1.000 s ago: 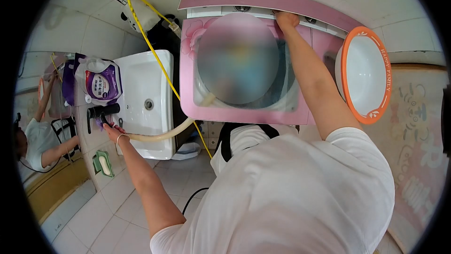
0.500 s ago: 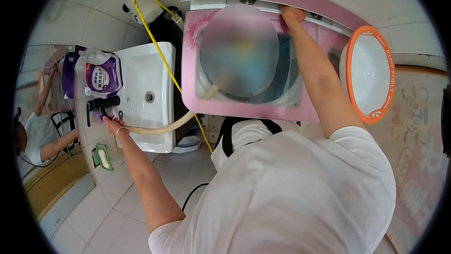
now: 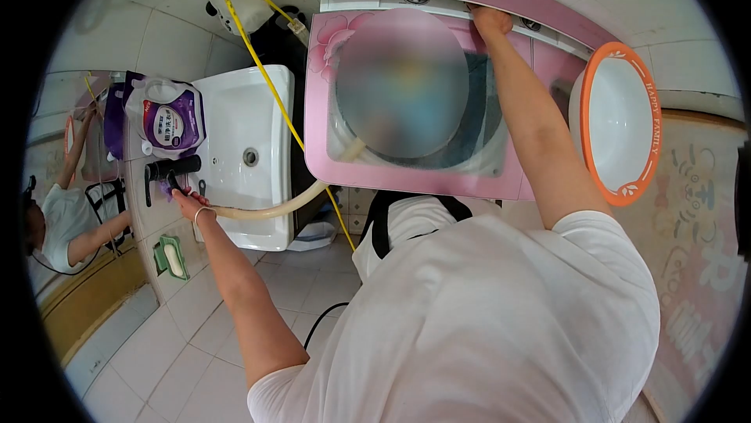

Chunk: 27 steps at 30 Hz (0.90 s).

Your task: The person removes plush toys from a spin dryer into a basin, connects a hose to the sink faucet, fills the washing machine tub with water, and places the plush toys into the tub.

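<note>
Left fingers [image 3: 185,197]: on black tap [image 3: 172,171] at sink [image 3: 238,122] edge, grip apparently closed.
Right fingers [image 3: 491,22]: pressing washing machine [image 3: 407,181] control panel [image 3: 540,28]; curl unclear.

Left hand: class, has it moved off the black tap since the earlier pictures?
No. The left hand stays at the black tap beside the white sink; only the camera view shifted slightly.

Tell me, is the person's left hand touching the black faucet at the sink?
Touching. The head view shows the left hand with its fingertips against the black faucet beside the white sink; no gap shows.
</note>
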{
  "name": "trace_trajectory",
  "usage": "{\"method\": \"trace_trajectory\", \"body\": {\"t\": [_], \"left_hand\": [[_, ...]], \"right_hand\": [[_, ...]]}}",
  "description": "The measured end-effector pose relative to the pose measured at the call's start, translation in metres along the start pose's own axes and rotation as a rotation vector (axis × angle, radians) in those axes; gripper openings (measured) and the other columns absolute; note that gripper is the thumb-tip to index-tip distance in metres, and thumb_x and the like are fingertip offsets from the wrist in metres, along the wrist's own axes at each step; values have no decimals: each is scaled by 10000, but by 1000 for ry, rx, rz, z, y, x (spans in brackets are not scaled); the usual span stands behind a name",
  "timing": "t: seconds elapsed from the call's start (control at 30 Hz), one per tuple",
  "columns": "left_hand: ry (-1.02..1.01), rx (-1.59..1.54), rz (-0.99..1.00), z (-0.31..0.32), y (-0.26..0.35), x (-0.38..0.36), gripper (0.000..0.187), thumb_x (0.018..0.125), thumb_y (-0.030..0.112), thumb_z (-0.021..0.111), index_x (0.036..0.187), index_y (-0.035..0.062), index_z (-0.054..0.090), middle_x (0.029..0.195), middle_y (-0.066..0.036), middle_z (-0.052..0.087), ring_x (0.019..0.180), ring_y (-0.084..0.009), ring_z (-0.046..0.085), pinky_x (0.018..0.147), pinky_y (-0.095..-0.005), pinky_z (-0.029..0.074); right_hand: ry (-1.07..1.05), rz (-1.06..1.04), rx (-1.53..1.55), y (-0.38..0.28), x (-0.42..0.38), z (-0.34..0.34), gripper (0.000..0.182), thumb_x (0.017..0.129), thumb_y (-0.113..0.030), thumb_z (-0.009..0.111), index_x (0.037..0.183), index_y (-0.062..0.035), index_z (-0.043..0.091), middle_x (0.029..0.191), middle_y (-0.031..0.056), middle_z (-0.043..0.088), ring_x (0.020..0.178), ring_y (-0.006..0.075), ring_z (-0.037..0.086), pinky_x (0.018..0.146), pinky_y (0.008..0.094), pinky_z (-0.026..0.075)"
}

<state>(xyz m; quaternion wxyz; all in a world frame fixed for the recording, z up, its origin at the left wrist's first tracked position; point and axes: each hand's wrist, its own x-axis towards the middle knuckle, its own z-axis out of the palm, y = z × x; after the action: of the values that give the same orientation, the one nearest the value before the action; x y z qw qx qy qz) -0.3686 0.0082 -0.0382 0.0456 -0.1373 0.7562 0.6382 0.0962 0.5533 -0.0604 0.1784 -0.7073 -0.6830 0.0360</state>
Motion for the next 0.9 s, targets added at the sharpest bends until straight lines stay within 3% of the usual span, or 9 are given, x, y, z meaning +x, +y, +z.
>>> {"method": "trace_trajectory", "body": {"t": [0.17,0.23,0.53,0.67,0.73,0.77,0.9], "left_hand": [[-4,-2,-15,-1,-1,3,436,870,525,492,754,106,520,538,19,405,389,-94,346,342,-245,268],[-5,0,-19,-1,-1,3,443,882,530,480,737,113,520,526,27,399,388,-97,346,344,-247,272],[-1,1,-28,1,2,0,419,872,512,495,764,108,512,547,16,401,388,-94,333,342,-242,252],[6,8,-36,-3,-2,8,446,876,535,483,750,109,521,538,22,399,389,-97,334,347,-250,256],[-1,-3,-42,-3,-6,13,465,881,547,474,739,107,528,529,27,398,390,-100,336,353,-258,260],[-8,-9,-31,-4,-8,14,464,879,546,480,737,107,528,528,29,395,390,-99,333,355,-256,257],[19,-10,-25,-2,-4,9,466,870,556,493,736,111,530,522,33,385,391,-96,329,360,-250,253]], "right_hand": [[20,-9,13,-2,0,-3,450,709,-494,668,963,-123,678,933,121,681,865,305,660,713,410,528],[-187,75,-17,-3,4,-7,689,692,-645,632,1180,-160,591,1118,119,637,1048,302,598,841,400,490],[-75,24,-24,1,7,9,650,687,-621,658,1147,-163,613,1096,100,646,1009,277,617,805,391,501],[-153,3,-1,0,2,-1,622,702,-613,650,1126,-158,621,1082,106,645,996,291,613,795,402,501],[53,-137,89,2,-3,1,521,694,-470,704,1078,-126,637,1047,128,649,972,308,617,802,421,494],[68,-141,93,3,-3,-4,521,694,-470,704,1078,-126,637,1047,128,649,972,308,617,802,421,494],[-77,-199,198,8,0,-13,517,717,-423,698,1130,-127,603,1114,130,619,1040,323,576,852,422,469]]}}
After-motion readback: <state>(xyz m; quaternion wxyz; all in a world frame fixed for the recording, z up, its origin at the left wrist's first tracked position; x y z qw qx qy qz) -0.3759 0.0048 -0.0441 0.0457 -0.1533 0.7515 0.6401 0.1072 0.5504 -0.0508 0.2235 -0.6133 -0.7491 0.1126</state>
